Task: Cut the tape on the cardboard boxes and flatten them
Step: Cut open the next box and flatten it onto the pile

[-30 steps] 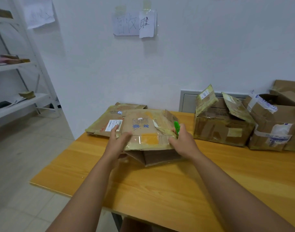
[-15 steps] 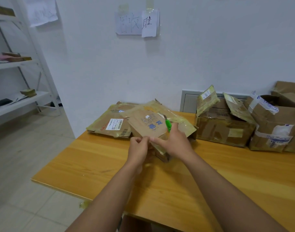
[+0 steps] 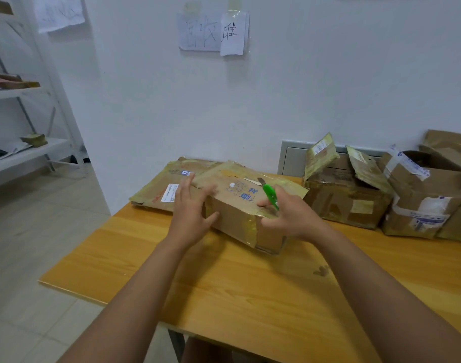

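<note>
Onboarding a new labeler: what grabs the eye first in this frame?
The taped cardboard box at mid-table, tilted, between both hands: the left hand lies against its left end with fingers spread, and the right hand is at its right end, holding a green utility knife with the blade out. Behind it at the table's far left lies a flattened box; at far right stand opened boxes against the wall.

We see a taped cardboard box (image 3: pixel 240 205) tilted on the wooden table (image 3: pixel 250 289), the left hand (image 3: pixel 192 213) spread against its near-left side. The right hand (image 3: pixel 292 218) steadies the right end and grips a green utility knife (image 3: pixel 270 193) — blade pointing away. Behind lies flattened cardboard (image 3: pixel 161 187); to the right, more open boxes (image 3: pixel 347 203) stand along the wall.
</note>
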A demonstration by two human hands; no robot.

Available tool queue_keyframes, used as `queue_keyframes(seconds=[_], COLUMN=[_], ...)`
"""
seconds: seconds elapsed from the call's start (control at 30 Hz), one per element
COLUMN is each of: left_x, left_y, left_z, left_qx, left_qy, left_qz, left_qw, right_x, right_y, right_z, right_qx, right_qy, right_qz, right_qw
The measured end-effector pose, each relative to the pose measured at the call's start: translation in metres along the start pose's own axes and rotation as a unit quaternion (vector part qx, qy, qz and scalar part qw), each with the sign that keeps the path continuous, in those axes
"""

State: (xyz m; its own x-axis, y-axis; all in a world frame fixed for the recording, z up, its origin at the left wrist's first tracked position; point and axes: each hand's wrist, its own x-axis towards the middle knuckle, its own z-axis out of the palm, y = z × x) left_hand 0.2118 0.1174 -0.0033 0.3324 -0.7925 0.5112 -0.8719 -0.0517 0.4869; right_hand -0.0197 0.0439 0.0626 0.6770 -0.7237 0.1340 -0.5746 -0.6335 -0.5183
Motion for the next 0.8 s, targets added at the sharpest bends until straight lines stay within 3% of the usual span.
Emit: queue_keyframes(seconds=[0.07,0.17,0.3,0.4,0.53,0.63,0.73,0.8], left_x=[0.003,0.004,0.001,-0.004,-0.011,-0.015,-0.016,-0.016], left_y=[-0.006,-0.004,0.02,0.032,0.055,0.075,0.082,0.078], left_z=[-0.006,-0.011,-0.022,-0.036,-0.045,-0.039,-0.038,-0.05], left_qx=[0.023,0.108,0.166,0.191,0.219,0.208,0.148,0.057], left_qy=[0.001,0.075,0.134,0.145,0.171,0.175,0.126,0.035], left_qz=[0.074,0.175,0.25,0.28,0.308,0.304,0.26,0.181], left_qw=[0.997,0.976,0.945,0.93,0.91,0.913,0.946,0.981], right_x=[-0.002,-0.004,-0.012,-0.024,-0.036,-0.032,-0.027,-0.029], right_y=[0.003,-0.004,-0.017,-0.02,-0.02,-0.02,-0.01,0.0], right_z=[-0.012,-0.02,-0.022,-0.028,-0.03,-0.02,-0.018,-0.023], right_qx=[0.0,-0.063,-0.219,-0.194,-0.105,-0.127,-0.018,0.044], right_qy=[-0.014,-0.037,0.027,0.031,0.008,0.061,0.116,0.12], right_qz=[-0.002,-0.004,-0.044,-0.043,-0.046,-0.08,-0.082,-0.08], right_qw=[1.0,0.997,0.974,0.98,0.993,0.987,0.99,0.989])
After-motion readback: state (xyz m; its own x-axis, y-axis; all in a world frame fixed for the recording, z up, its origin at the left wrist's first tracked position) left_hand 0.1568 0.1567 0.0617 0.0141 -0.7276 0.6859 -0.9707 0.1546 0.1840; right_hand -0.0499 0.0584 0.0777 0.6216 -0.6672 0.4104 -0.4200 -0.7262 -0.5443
